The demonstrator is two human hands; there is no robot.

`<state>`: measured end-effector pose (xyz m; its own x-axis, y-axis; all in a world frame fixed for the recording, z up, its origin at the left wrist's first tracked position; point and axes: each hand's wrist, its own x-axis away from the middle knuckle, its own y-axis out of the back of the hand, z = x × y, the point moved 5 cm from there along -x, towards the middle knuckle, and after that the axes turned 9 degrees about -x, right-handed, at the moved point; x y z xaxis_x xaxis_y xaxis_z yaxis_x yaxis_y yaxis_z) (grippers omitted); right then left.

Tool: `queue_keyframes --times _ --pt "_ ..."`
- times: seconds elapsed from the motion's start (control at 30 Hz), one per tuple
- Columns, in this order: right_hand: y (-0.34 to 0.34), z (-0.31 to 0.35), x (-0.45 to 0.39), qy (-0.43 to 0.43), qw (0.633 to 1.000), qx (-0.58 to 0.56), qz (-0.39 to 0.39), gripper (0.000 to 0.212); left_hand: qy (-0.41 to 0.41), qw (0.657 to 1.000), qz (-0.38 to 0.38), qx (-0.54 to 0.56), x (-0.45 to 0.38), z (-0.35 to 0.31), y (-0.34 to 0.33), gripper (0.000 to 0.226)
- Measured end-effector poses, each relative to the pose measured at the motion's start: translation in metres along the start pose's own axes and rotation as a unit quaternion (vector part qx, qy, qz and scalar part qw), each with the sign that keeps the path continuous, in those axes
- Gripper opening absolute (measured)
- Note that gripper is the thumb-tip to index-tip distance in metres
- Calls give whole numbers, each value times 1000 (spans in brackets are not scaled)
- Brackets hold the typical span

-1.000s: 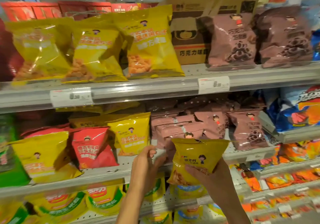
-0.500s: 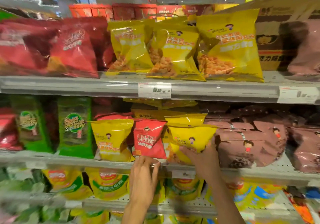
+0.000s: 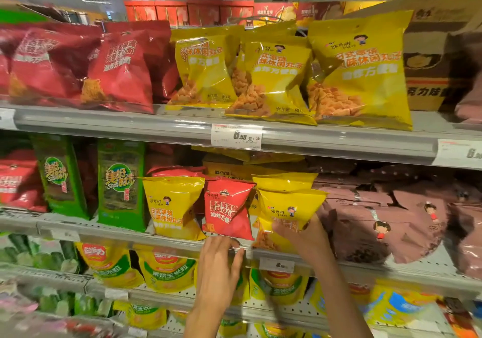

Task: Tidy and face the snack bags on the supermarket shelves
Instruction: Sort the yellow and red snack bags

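Bright ceiling spotlights; foil glare; edges blurred, wide-angle bowed.

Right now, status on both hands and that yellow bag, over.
Right hand grips yellow bag at middle shelf front. Left hand open on shelf edge. Red bag leans alongside, touching.

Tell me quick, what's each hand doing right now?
Left hand: open, fingers resting on the shelf edge.
Right hand: gripping the yellow snack bag.

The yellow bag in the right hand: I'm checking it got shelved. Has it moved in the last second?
Yes. The yellow bag went from in front of the pink bags leftward, and now stands beside the red bag, right hand on it.
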<state>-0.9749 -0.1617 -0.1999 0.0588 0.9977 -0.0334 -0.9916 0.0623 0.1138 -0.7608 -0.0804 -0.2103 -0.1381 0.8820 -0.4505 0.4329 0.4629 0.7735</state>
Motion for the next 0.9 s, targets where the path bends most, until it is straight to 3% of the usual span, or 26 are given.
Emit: queue_keyframes --times 0.17,0.27,0.4,0.5,0.6,0.7,0.9 --pt "-1 2 17 11 999 24 -32 44 1 1000 -9 -5 1 4 -5 9" --pt "0 3 29 0 997 46 -56 50 0 1000 -8 -3 2 5 -6 10" --pt "1 -1 46 14 993 67 -100 75 -22 1000 -2 -3 -2 9 -5 6" --pt "-2 0 60 48 983 88 -155 72 -43 997 12 59 -5 16 0 5" --pt "-11 3 79 94 942 156 -282 62 -35 986 45 159 -7 25 12 7" --pt "-30 -12 98 74 918 84 -380 59 -52 975 14 216 -7 43 37 7" --pt "-101 -7 106 153 908 47 -387 38 -4 960 -108 259 -17 110 86 13"
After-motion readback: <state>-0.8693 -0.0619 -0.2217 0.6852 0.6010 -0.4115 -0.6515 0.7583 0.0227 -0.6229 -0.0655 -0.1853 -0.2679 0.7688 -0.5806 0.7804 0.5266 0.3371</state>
